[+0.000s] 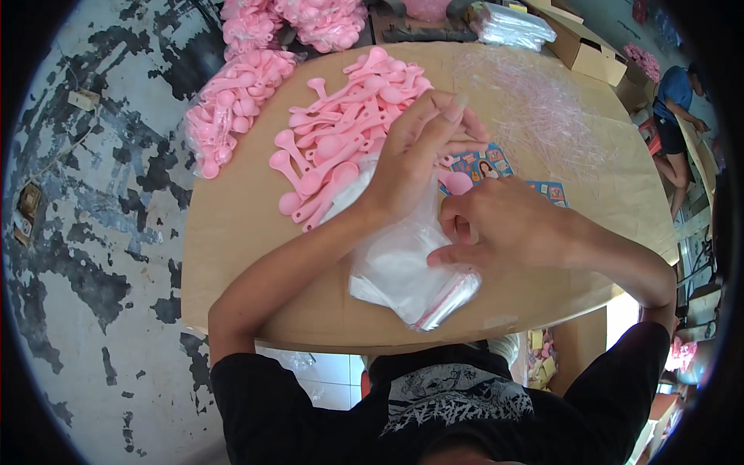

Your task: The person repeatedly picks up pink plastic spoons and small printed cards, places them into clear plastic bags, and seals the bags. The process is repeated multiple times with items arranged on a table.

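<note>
A stack of clear plastic bags (395, 267) lies at the table's near middle, one with a red-edged strip. My left hand (411, 159) is above its far end, fingers stretched out and slightly apart, beside a heap of pink plastic scoops (341, 132). To its right, my right hand (511, 221) has its fingers curled and its thumb against the clear film; the fingertips are partly hidden. A single pink scoop (456, 182) shows between my hands, by a blue printed card (487, 161). Another part of blue card shows behind my right hand.
Thin clear and pinkish strands (542, 112) spread over the table's (620, 186) far right. Filled bags of pink scoops (232, 108) rest along its far left edge. Packed clear sleeves (511, 27) and a cardboard box (585, 50) are behind. A person (676, 108) is at the far right.
</note>
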A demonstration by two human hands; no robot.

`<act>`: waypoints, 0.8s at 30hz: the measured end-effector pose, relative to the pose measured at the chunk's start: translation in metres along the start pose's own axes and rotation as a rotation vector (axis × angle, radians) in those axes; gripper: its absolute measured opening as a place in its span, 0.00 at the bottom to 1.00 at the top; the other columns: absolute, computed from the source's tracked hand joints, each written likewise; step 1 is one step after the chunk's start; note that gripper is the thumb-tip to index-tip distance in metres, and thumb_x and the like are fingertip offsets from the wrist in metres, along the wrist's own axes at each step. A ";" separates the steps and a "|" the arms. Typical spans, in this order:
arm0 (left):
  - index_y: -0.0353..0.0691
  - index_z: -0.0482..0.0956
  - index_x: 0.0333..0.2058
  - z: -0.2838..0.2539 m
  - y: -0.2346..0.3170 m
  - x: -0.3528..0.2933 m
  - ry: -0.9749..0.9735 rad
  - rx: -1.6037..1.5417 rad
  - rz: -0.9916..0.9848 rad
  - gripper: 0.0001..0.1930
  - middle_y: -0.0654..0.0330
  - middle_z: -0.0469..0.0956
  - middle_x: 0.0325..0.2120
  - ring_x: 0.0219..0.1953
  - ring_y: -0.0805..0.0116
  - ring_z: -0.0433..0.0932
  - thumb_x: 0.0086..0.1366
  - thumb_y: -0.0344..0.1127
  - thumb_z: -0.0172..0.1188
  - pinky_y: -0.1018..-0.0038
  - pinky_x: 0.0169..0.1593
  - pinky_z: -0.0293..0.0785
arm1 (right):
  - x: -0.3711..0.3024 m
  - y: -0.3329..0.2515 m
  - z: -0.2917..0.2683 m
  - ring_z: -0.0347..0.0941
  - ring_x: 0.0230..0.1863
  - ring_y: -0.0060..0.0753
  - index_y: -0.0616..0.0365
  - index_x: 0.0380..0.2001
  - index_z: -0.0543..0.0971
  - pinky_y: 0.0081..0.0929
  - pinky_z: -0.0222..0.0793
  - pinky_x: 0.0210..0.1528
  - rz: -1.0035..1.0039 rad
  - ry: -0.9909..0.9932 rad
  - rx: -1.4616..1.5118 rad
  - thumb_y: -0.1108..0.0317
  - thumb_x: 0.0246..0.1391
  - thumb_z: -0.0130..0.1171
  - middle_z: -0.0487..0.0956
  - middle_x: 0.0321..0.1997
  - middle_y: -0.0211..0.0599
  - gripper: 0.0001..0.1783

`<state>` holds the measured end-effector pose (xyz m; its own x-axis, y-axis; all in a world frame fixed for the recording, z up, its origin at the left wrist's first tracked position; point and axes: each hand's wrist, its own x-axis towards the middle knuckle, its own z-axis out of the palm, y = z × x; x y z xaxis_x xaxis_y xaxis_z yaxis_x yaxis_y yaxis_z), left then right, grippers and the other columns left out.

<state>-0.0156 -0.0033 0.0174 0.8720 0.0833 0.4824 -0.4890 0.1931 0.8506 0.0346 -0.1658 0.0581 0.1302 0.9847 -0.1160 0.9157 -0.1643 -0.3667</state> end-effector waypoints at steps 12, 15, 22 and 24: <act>0.35 0.70 0.41 -0.033 -0.003 0.001 0.059 -0.539 -0.222 0.28 0.48 0.76 0.36 0.46 0.48 0.77 0.69 0.59 0.40 0.56 0.55 0.72 | 0.002 0.009 -0.020 0.75 0.22 0.29 0.60 0.28 0.80 0.26 0.68 0.28 -0.086 -0.145 0.152 0.63 0.58 0.58 0.80 0.21 0.34 0.11; 0.35 0.70 0.42 -0.034 -0.003 -0.003 0.090 -0.497 -0.206 0.29 0.48 0.76 0.37 0.47 0.48 0.77 0.68 0.60 0.39 0.57 0.55 0.71 | -0.006 0.015 -0.043 0.75 0.22 0.29 0.60 0.31 0.80 0.27 0.68 0.28 -0.062 -0.115 0.185 0.65 0.59 0.57 0.78 0.20 0.34 0.09; 0.33 0.66 0.52 -0.029 -0.013 -0.002 0.094 -0.495 -0.291 0.33 0.43 0.73 0.49 0.54 0.49 0.73 0.69 0.61 0.38 0.58 0.58 0.67 | -0.013 0.069 -0.030 0.67 0.26 0.14 0.61 0.39 0.78 0.17 0.64 0.29 -0.001 0.414 0.493 0.75 0.62 0.51 0.74 0.23 0.26 0.08; 0.33 0.66 0.52 -0.030 -0.017 0.000 0.069 -0.441 -0.255 0.31 0.43 0.73 0.49 0.55 0.48 0.72 0.69 0.59 0.38 0.57 0.59 0.67 | -0.010 0.080 -0.027 0.67 0.26 0.14 0.62 0.40 0.78 0.17 0.64 0.29 -0.021 0.437 0.533 0.75 0.62 0.50 0.74 0.23 0.27 0.08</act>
<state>-0.0068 0.0231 -0.0035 0.9690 0.0408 0.2436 -0.2174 0.6085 0.7632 0.1173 -0.1870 0.0548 0.3584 0.9029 0.2374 0.6223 -0.0415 -0.7817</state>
